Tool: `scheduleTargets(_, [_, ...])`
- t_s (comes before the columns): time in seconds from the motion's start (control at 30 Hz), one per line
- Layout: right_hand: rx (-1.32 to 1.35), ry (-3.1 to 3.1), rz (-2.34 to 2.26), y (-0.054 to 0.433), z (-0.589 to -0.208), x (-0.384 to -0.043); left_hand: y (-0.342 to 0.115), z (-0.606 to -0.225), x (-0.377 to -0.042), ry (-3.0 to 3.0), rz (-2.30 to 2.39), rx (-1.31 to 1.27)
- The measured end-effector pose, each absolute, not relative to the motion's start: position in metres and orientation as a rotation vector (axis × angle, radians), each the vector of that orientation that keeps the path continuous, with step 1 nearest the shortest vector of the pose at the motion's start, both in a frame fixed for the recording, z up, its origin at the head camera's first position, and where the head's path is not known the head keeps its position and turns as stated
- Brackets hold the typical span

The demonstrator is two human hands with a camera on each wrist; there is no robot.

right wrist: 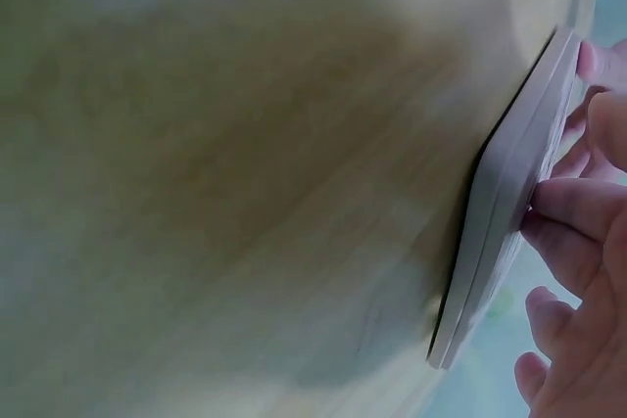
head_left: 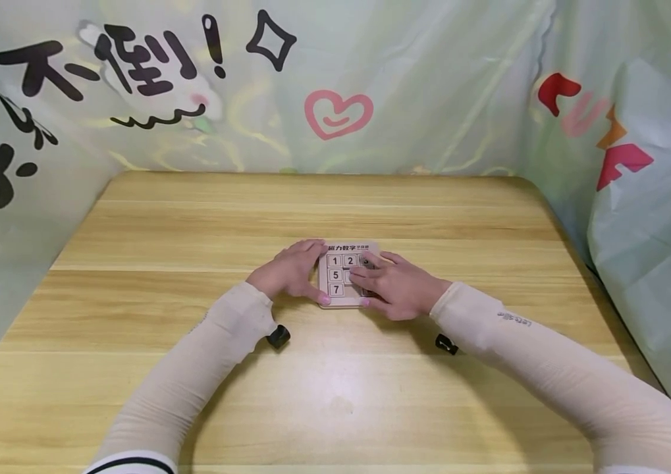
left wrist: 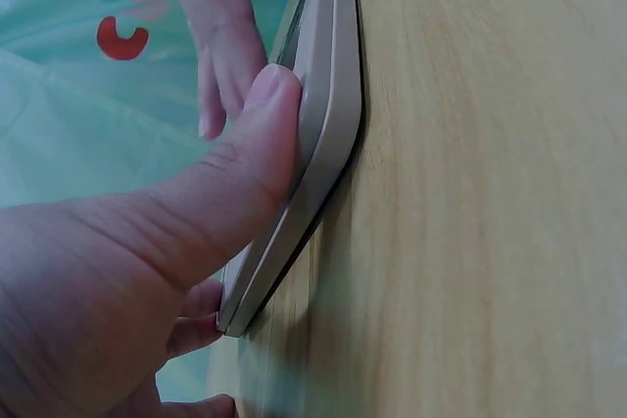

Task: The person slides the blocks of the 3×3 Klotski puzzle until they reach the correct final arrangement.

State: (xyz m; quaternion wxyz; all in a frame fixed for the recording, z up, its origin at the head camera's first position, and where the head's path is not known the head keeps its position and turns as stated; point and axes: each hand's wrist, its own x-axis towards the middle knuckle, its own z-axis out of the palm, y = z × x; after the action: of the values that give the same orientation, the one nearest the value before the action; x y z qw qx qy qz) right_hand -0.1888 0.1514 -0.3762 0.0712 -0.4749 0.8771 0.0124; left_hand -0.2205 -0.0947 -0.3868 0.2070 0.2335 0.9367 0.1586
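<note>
A flat, pale sliding number puzzle (head_left: pixel 340 304) lies on the wooden table, with dark-numbered tiles and printed characters along its far edge. Tiles 1, 2, 5 and 7 are readable; the right-hand ones are partly covered. My left hand (head_left: pixel 292 268) holds the puzzle's left side, thumb at the near corner and fingers toward the far one. In the left wrist view the thumb (left wrist: pixel 235 173) presses against the puzzle's rim (left wrist: pixel 328 115). My right hand (head_left: pixel 403 286) reaches over the right side, its extended fingertips touching the tiles. The right wrist view shows those fingers (right wrist: pixel 573 208) against the puzzle's face.
The wooden table (head_left: pixel 335 204) extends around the puzzle on all sides. Behind it hangs a pale green printed cloth (head_left: pixel 430 85) with dark characters and a pink heart; more cloth hangs at both sides. Light sleeves cover both forearms, with small black devices (head_left: pixel 278 336) at the wrists.
</note>
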Motion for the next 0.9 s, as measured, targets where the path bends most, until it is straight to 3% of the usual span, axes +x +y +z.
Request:
scheduleTargets(0.27, [-1.468, 2.563, 0.022, 0.155, -0.372, -0.17, -0.098, -0.385, -0.221, 2.619, 0.454, 0.648])
scheduleTargets(0.6, [-1.319, 2.686, -0.005, 0.171, -0.375, -0.183, -0.096, -0.385, -0.219, 2.597, 0.461, 0.649])
scheduleTargets(0.9, [-1.401, 2.646, -0.002, 0.148, -0.379, -0.188, -0.095, -0.386, -0.22, 2.612, 0.428, 0.664])
